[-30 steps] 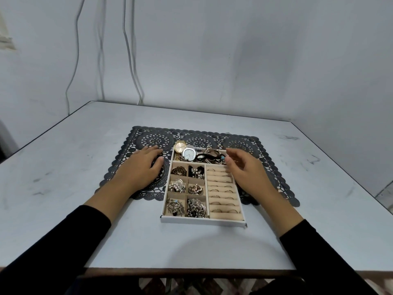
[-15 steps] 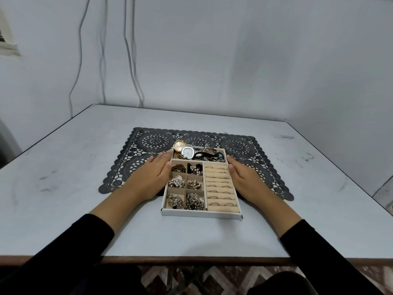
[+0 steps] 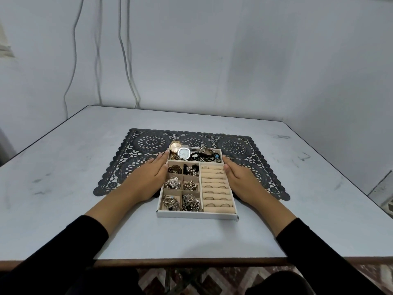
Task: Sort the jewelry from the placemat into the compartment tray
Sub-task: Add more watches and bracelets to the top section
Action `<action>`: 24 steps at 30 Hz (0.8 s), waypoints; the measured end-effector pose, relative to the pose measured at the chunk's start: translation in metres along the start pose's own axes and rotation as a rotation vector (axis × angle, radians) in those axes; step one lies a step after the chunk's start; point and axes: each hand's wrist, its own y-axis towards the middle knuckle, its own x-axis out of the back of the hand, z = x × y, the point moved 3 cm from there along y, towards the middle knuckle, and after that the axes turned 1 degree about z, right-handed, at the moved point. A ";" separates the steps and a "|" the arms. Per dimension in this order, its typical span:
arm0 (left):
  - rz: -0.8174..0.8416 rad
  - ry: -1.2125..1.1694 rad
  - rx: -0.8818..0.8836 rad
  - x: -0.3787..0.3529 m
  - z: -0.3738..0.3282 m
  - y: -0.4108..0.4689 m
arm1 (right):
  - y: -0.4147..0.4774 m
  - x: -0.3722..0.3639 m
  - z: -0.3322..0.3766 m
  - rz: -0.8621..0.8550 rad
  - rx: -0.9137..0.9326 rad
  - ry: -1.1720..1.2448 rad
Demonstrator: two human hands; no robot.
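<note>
I see left grip (image 3: 146, 179) flat against left wall of the compartment tray (image 3: 196, 214), right grip (image 3: 242, 179) flat against right wall, fingers (image 3: 156, 167) straight

Black lace placemat (image 3: 146, 145); white tray (image 3: 196, 214), beige compartments; grey table (image 3: 63, 158).

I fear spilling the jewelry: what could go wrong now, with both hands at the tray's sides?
The gold watch pokes over the tray's back rim; a jolt might tip it out. The left hand and right hand only press flat against the side walls, so a lifted tray could slip.
</note>
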 end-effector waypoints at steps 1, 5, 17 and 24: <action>-0.006 0.000 -0.003 0.001 -0.001 0.001 | 0.000 0.000 0.000 -0.007 0.001 0.002; -0.024 -0.005 -0.012 0.001 -0.003 0.004 | 0.003 0.000 0.002 -0.024 0.003 0.012; -0.067 -0.010 0.010 0.009 -0.003 0.027 | 0.032 -0.003 0.004 -0.048 -0.026 0.075; -0.056 0.007 0.033 0.011 0.004 0.064 | 0.067 -0.002 -0.002 -0.014 -0.062 0.067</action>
